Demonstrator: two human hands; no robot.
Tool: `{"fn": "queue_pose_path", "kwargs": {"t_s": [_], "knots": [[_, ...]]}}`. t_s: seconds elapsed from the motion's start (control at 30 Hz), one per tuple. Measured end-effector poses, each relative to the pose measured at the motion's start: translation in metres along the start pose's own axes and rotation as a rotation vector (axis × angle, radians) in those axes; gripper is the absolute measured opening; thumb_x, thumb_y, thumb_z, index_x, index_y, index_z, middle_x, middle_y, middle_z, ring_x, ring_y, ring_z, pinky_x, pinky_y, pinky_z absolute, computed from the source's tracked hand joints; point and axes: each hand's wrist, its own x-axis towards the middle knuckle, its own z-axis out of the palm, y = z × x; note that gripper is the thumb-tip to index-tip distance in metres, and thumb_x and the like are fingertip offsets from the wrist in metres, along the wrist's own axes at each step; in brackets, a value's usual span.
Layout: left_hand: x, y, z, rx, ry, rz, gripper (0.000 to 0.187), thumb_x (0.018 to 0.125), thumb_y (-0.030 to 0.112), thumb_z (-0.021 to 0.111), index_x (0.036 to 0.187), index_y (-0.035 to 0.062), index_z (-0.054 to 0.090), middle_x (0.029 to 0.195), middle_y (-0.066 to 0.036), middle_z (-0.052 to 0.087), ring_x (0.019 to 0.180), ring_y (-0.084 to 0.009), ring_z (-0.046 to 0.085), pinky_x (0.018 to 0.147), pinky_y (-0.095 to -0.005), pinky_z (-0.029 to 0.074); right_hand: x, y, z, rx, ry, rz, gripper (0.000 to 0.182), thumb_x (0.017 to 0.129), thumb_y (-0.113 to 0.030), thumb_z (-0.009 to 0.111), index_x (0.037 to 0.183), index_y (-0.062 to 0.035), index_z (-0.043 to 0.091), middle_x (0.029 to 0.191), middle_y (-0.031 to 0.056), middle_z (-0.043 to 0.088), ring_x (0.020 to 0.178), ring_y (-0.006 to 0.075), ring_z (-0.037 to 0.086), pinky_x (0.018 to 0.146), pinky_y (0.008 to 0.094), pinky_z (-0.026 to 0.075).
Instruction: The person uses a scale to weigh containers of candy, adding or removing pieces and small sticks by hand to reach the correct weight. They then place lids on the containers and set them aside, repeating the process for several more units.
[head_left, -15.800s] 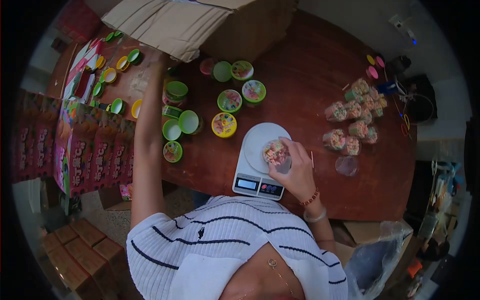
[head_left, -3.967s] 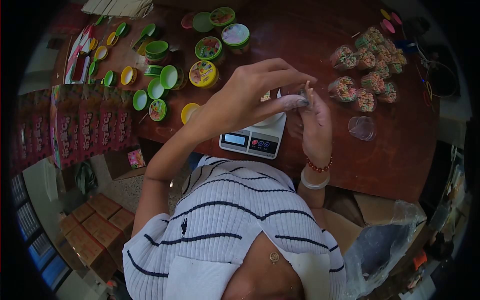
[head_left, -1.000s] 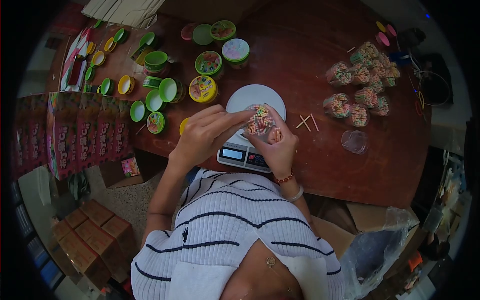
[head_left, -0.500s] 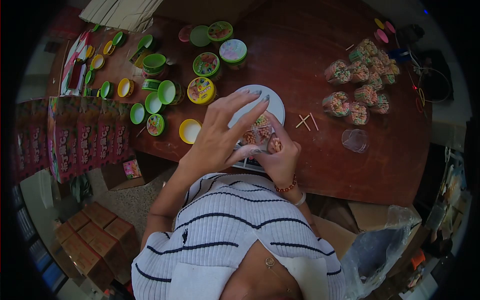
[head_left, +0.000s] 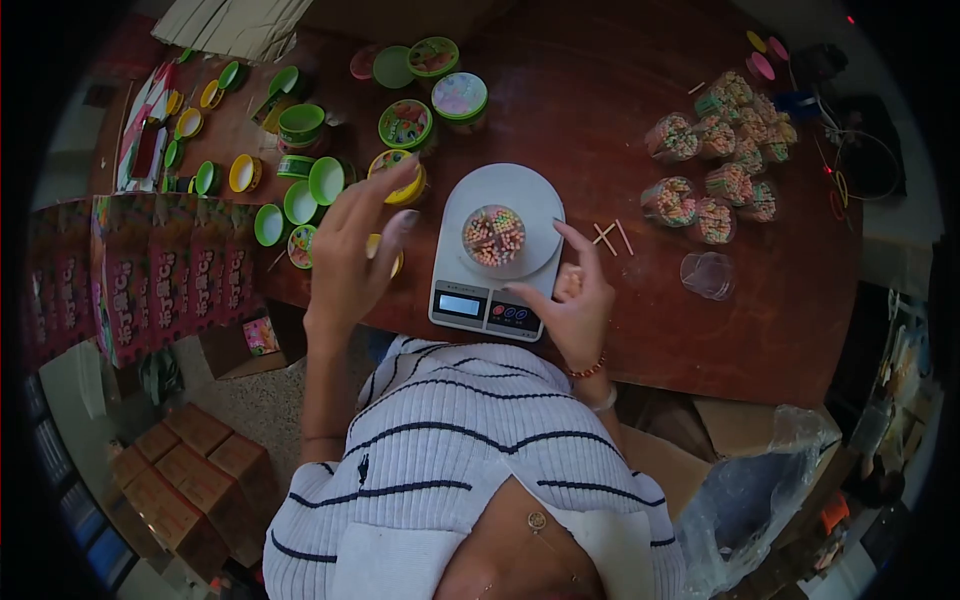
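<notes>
A clear round cup of thin multicoloured sticks (head_left: 494,240) stands upright on the white plate of a digital kitchen scale (head_left: 459,282), whose display is lit but unreadable. To its left, raised over the table, my left hand (head_left: 345,250) is open with fingers spread and nothing in it. On the other side, my right hand (head_left: 580,310) is near the scale's right edge. Its thumb and forefinger are wide apart and empty, the other fingers curled. Neither hand touches the cup. A few loose sticks (head_left: 625,238) lie right of the scale.
Several stick-filled cups (head_left: 715,220) are grouped at the right, with clear plastic lids (head_left: 708,276) below them. Green and yellow tubs (head_left: 327,181) spread over the left. Pink printed packets (head_left: 150,275) line the left edge. An open carton with plastic lining (head_left: 750,490) stands below right.
The cup between my hands has been let go and now rests on the scale. My left hand has moved away to the left, and my right hand has opened and drawn back slightly.
</notes>
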Motion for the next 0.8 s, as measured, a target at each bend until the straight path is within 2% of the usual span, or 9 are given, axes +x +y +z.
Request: {"fn": "queue_pose_path", "kwargs": {"t_s": [0.03,0.07,0.13,0.2,0.27,0.47,0.7,0.77,0.8], "knots": [[-0.010,-0.010,-0.006,0.011,0.049,-0.031,0.048,0.085,0.007,0.078,0.131,0.0041,0.063,0.124,-0.013,0.069,0.107,-0.0320,0.069,0.092,-0.0428,0.055,-0.006,0.005,-0.011,-0.020,0.042,0.020,0.062,0.074,-0.010,0.093,0.129,-0.0067,0.064,0.062,-0.0036,0.033,0.057,0.0031,0.031,0.052,0.0220,0.028],[-0.020,-0.014,-0.012,0.016,0.053,-0.040,0.048,0.085,0.007,0.078,0.131,0.0041,0.063,0.124,-0.013,0.069,0.107,-0.0320,0.069,0.092,-0.0428,0.055,-0.009,0.012,-0.024,-0.103,0.056,0.071,0.055,0.075,-0.013,0.093,0.122,-0.0060,0.065,0.061,0.0002,0.036,0.056,0.0048,0.033,0.050,0.0247,0.032],[-0.039,-0.018,-0.019,0.182,-0.117,-0.330,0.048,0.083,0.011,0.081,0.127,0.0036,0.062,0.123,-0.015,0.067,0.112,-0.0340,0.066,0.097,-0.0439,0.053,-0.012,0.033,-0.041,-0.263,0.053,0.192,0.047,0.075,-0.013,0.092,0.114,-0.0053,0.065,0.061,0.0028,0.044,0.054,0.0059,0.038,0.049,0.0267,0.034],[-0.063,-0.034,-0.007,0.328,-0.160,-0.232,0.061,0.079,0.013,0.084,0.132,0.0048,0.054,0.131,-0.017,0.059,0.124,-0.0371,0.057,0.104,-0.0446,0.048,-0.016,0.048,-0.044,-0.309,0.074,0.116,0.033,0.081,-0.013,0.088,0.104,-0.0055,0.066,0.061,0.0059,0.048,0.052,0.0088,0.039,0.048,0.0292,0.035],[-0.081,-0.050,0.007,0.272,-0.205,-0.266,0.071,0.078,0.013,0.085,0.138,0.0045,0.048,0.136,-0.018,0.055,0.127,-0.0390,0.054,0.107,-0.0441,0.046,-0.018,0.052,-0.047,-0.447,-0.012,0.228,0.020,0.087,-0.014,0.082,0.097,-0.0053,0.067,0.065,0.0104,0.055,0.051,0.0179,0.050,0.051,0.0331,0.042],[-0.089,-0.072,0.011,0.227,-0.050,-0.315,0.068,0.079,0.011,0.084,0.137,0.0024,0.050,0.131,-0.018,0.058,0.125,-0.0371,0.056,0.105,-0.0448,0.047,-0.010,0.063,-0.051,-0.456,0.121,0.140,0.013,0.092,-0.014,0.076,0.094,-0.0046,0.067,0.078,0.0163,0.068,0.068,0.0349,0.069,0.061,0.0397,0.051],[-0.083,-0.068,0.007,0.354,-0.039,-0.293,0.070,0.077,0.013,0.086,0.137,0.0068,0.052,0.134,-0.017,0.057,0.122,-0.0364,0.057,0.104,-0.0448,0.048,0.004,0.069,-0.054,-0.524,0.173,0.179,0.013,0.093,-0.014,0.075,0.096,-0.0041,0.067,0.077,0.0169,0.067,0.065,0.0315,0.066,0.060,0.0386,0.051],[-0.081,-0.055,0.005,0.306,-0.006,-0.294,0.071,0.076,0.014,0.088,0.138,0.0076,0.053,0.135,-0.017,0.056,0.123,-0.0367,0.057,0.105,-0.0449,0.048,0.004,0.079,-0.050,-0.444,0.273,-0.050,0.014,0.093,-0.014,0.076,0.099,-0.0042,0.067,0.070,0.0120,0.060,0.056,0.0210,0.056,0.056,0.0340,0.046],[-0.076,-0.048,0.005,0.259,0.027,-0.302,0.073,0.075,0.015,0.089,0.138,0.0084,0.053,0.136,-0.017,0.056,0.123,-0.0370,0.056,0.105,-0.0451,0.048,0.006,0.073,-0.049,-0.444,0.276,-0.058,0.014,0.093,-0.014,0.076,0.099,-0.0042,0.067,0.070,0.0120,0.060,0.056,0.0210,0.056,0.056,0.0340,0.046]]}}
